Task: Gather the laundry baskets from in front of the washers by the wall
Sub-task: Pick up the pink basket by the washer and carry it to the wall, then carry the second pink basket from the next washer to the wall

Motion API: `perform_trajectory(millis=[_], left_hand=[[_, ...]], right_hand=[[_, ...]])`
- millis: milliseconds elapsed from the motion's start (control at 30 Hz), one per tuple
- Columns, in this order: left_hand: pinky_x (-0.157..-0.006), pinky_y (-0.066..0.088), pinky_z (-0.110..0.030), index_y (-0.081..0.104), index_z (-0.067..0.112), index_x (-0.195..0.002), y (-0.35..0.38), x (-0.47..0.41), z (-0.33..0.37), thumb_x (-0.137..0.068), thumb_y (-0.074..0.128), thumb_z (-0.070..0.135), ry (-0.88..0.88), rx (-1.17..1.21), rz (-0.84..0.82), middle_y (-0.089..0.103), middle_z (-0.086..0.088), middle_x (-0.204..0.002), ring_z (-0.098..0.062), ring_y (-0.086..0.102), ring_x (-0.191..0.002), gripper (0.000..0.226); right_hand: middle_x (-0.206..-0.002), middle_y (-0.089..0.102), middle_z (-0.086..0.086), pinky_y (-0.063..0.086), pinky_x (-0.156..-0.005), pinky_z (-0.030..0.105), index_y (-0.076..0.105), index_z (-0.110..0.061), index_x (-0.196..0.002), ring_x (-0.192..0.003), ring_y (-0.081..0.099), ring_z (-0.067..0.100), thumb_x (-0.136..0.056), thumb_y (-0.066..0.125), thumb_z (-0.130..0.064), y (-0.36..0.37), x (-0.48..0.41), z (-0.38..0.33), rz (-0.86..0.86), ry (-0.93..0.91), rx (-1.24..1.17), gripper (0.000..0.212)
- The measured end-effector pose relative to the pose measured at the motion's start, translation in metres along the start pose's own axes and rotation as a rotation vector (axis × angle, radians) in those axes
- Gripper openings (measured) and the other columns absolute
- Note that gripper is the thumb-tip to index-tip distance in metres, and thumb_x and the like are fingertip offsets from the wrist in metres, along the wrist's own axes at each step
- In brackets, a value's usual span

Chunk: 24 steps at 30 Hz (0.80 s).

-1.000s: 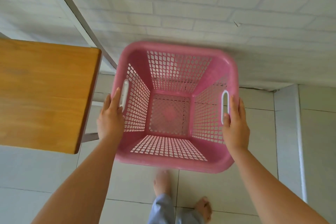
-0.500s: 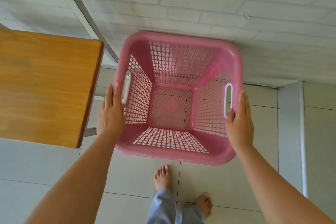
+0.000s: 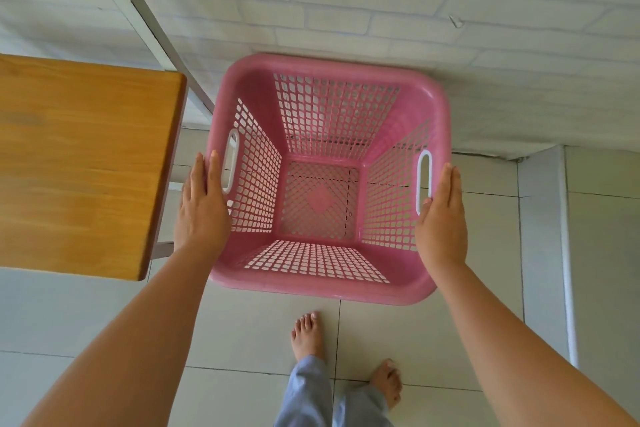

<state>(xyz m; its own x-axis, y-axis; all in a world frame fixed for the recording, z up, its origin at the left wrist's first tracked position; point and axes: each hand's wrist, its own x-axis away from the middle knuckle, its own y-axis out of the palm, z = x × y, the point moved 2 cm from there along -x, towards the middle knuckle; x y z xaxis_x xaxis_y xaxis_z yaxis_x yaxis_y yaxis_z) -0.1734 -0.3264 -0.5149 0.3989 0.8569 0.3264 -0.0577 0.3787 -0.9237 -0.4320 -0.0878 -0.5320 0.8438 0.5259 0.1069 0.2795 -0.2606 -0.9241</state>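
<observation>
Pink basket [image 3: 322, 291] upright, mouth up; left hand [image 3: 202, 211], right hand [image 3: 441, 218] flat-pressed on sides.

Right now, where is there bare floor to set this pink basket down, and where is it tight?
Bare tile lies right of the pink basket, between it and the white wall corner, and left of the feet, in front of the wooden table. Tight: the left hand sits in the narrow gap between basket and table; the right hand has room.
</observation>
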Motion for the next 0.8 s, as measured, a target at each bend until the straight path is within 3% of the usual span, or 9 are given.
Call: perform_trajectory(millis=[133,300,533,700,800], left_hand=[[-0.116,0.021,-0.054,-0.003,0.027,-0.152,-0.014,0.005,0.013,-0.098,0.037,0.037,-0.029,-0.015,0.002,-0.003,-0.002,-0.163,-0.031,0.004,-0.149,0.068],[-0.118,0.013,-0.047,0.012,0.018,-0.151,-0.049,0.038,0.064,-0.100,0.036,0.032,0.135,-0.016,0.040,0.013,-0.007,-0.161,-0.028,0.010,-0.149,0.058],[-0.117,0.021,-0.047,0.028,0.011,-0.148,-0.112,0.130,0.170,-0.100,0.037,0.033,0.477,-0.035,-0.062,0.025,-0.014,-0.156,-0.034,0.023,-0.143,0.053],[-0.117,0.023,-0.047,0.029,0.011,-0.146,-0.136,0.211,0.243,-0.099,0.038,0.029,0.726,-0.082,-0.149,0.028,-0.014,-0.154,-0.032,0.026,-0.142,0.051],[-0.114,0.025,-0.047,0.028,0.008,-0.144,-0.140,0.272,0.285,-0.099,0.036,0.029,0.935,-0.159,-0.175,0.031,-0.016,-0.151,-0.034,0.030,-0.140,0.050]], right_hand=[[-0.160,0.012,0.015,0.037,-0.109,0.047,0.006,-0.013,-0.152,-0.139,0.031,0.036,-0.099,0.038,-0.019,-0.015,0.004,-0.005,-0.046,0.036,0.050,0.063],[-0.158,0.019,0.014,0.024,-0.117,0.040,0.013,-0.008,-0.152,-0.145,0.021,0.029,-0.100,0.035,-0.023,-0.078,0.027,-0.014,-0.055,0.031,0.034,0.059],[-0.152,0.035,0.015,0.035,-0.110,0.040,0.027,-0.008,-0.148,-0.138,0.036,0.029,-0.099,0.039,-0.030,-0.204,0.107,0.017,0.028,0.143,0.042,0.055],[-0.143,0.047,0.019,0.043,-0.101,0.043,0.040,-0.006,-0.142,-0.127,0.049,0.035,-0.097,0.041,-0.032,-0.282,0.187,0.055,0.118,0.311,0.020,0.052],[-0.135,0.054,0.021,0.046,-0.096,0.044,0.048,-0.004,-0.137,-0.118,0.055,0.039,-0.094,0.052,-0.027,-0.321,0.245,0.085,0.222,0.451,-0.009,0.049]])
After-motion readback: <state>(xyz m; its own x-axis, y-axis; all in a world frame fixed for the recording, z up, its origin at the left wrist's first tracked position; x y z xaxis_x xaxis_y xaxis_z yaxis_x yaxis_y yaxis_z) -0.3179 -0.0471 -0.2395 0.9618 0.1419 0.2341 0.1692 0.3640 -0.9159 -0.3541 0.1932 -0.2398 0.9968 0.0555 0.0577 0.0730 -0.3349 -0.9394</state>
